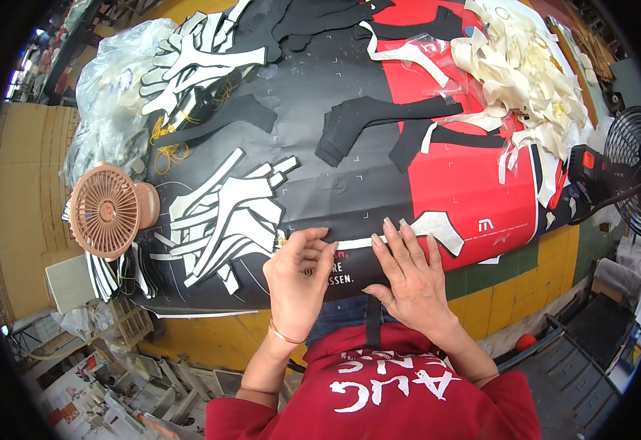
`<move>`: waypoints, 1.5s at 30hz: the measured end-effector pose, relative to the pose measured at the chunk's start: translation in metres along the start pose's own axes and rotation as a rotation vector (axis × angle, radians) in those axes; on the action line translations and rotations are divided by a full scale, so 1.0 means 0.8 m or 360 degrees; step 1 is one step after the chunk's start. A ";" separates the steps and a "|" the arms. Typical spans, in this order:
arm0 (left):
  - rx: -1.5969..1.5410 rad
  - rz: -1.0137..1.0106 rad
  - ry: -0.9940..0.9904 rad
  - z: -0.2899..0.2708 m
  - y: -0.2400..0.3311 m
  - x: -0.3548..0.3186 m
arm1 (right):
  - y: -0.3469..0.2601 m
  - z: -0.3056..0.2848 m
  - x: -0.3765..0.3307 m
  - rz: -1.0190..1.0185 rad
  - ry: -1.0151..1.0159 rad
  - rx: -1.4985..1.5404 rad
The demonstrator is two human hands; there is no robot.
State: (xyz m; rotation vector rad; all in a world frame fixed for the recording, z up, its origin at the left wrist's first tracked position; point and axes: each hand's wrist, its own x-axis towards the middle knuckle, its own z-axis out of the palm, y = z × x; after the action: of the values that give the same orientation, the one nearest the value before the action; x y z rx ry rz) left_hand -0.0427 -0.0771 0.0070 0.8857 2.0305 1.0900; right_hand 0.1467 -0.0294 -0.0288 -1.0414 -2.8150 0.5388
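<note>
A white cut-out fabric piece (444, 230) with a narrow strip and a wider flared end lies across the black and red mat near its front edge. My right hand (416, 279) rests on the strip with its fingers stretched out and spread. At the strip's left end, my left hand (297, 270) is closed, thumb and index finger pinching the tip. Just left of that hand is a loose pile of similar white pieces with dark edges (236, 209). Part of the strip is covered by my right fingers.
Black cut pieces (364, 125) lie farther back on the mat (320, 198). A heap of cream scraps (526, 81) covers the far right. A small pink fan (108, 209) stands at the left, a black fan (628, 150) at the right. Clear plastic bags (111, 110) fill the far left.
</note>
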 end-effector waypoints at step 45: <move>0.1243 0.0943 0.0044 -0.162 -0.015 0.056 | 0.047 -0.077 0.040 0.0155 0.0740 0.0415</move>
State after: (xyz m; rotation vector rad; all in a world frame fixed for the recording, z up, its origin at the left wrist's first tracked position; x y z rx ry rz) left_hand -0.1732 -0.1009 0.0428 1.9599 2.3021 0.5375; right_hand 0.1578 0.0357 0.0145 -1.0865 -2.2359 0.5671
